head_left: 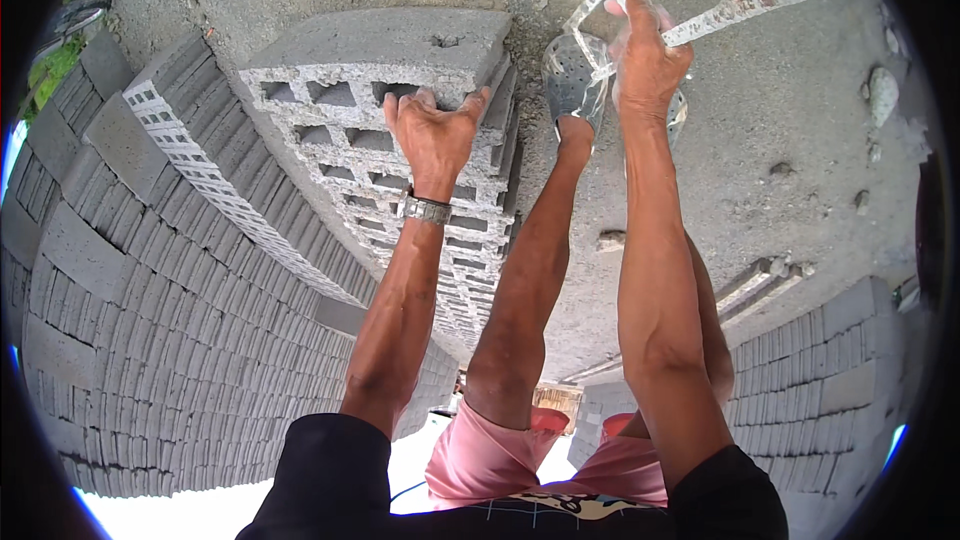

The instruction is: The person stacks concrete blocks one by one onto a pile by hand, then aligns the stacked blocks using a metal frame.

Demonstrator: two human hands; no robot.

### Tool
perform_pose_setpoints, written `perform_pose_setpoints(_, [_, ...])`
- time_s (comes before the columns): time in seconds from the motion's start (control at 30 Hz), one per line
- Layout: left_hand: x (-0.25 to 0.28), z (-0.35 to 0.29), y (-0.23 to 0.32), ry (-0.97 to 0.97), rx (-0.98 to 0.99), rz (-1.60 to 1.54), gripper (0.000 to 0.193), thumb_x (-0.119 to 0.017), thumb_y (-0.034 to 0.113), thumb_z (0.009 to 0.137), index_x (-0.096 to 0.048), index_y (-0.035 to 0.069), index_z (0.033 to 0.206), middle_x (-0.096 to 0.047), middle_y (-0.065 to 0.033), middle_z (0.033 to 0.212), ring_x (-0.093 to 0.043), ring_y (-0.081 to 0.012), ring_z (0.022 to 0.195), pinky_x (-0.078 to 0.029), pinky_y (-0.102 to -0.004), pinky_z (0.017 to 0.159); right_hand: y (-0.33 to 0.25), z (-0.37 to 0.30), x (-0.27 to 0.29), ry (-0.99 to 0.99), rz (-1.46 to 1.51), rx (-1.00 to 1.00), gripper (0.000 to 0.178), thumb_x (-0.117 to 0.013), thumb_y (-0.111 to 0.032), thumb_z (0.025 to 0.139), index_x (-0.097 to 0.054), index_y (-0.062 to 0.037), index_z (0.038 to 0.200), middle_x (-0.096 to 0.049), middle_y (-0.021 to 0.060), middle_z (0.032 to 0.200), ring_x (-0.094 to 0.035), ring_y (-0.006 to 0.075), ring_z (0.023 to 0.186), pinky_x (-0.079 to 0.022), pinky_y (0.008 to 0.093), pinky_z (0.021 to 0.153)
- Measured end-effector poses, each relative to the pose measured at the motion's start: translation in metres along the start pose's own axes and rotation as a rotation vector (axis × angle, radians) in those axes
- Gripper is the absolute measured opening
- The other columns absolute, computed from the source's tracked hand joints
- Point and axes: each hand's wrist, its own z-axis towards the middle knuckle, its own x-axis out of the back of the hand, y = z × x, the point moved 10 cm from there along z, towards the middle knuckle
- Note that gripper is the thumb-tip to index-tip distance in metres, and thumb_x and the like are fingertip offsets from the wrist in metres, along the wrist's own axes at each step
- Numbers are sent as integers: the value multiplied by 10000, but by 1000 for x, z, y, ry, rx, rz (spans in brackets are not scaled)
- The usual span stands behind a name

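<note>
At the top end of a row of grey concrete hollow blocks, my left hand (432,135) is closed on the end hollow block (375,45). Its fingers hook into one of the open cells, and a metal-banded watch sits on that wrist. My right hand (650,65) is wrapped around a white metal frame (770,5) of flat, worn bars, raised to the right of the blocks. Part of the frame runs out of the picture at the top. Below it, my foot in a dark perforated clog (575,85) stands beside the block row.
More stacked hollow blocks (170,330) fill the left side, with another row (215,155) between. A block stack (830,380) stands at the lower right, near long narrow bars (765,285) on the ground. Stones (882,96) lie on the sandy concrete ground (780,200).
</note>
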Motion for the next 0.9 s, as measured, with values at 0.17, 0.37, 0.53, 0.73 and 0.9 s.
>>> perform_pose_setpoints(0.17, [15, -18, 0, 189, -60, 41, 489, -783, 344, 747, -659, -92, 930, -664, -216, 907, -607, -376, 978, -294, -468, 1112, -24, -10, 53, 92, -161, -40, 339, -648, -281, 891, -700, 40, 797, -510, -20, 587, -377, 48, 498, -296, 265, 480])
perform_pose_setpoints(0.37, [88, -108, -26, 52, 36, -265, 454, -725, 274, 846, -638, -1, 1197, -668, -210, 1159, -625, -318, 1123, -484, -381, 958, -64, -26, 198, 154, -751, 29, 480, -642, -361, 900, -644, 103, 775, -622, 157, 700, -573, 250, 697, -448, 418, 681])
perform_pose_setpoints(0.53, [95, -249, -118, 8, 304, -484, 442, -689, 268, 870, -633, -43, 1179, -696, -190, 1109, -676, -262, 1033, -518, -340, 891, -93, -84, 345, 103, -1331, 2, 556, -700, -416, 786, -635, 136, 783, -645, 359, 874, -654, 475, 879, -494, 484, 798])
perform_pose_setpoints(0.73, [76, -401, -168, -32, 477, -534, 395, -687, 264, 851, -678, -44, 1098, -725, -155, 1017, -686, -225, 948, -521, -323, 846, -131, -217, 493, -106, -1618, -174, 515, -686, -353, 756, -650, 125, 943, -660, 343, 953, -657, 458, 957, -516, 445, 853])
perform_pose_setpoints(0.9, [87, -459, -157, -57, 510, -752, 438, -717, 290, 815, -679, -49, 1090, -719, -189, 1022, -688, -246, 974, -519, -324, 865, -123, -259, 559, -212, -1724, -158, 411, -569, -224, 751, -657, 115, 965, -647, 346, 1032, -631, 448, 1050, -494, 464, 929])
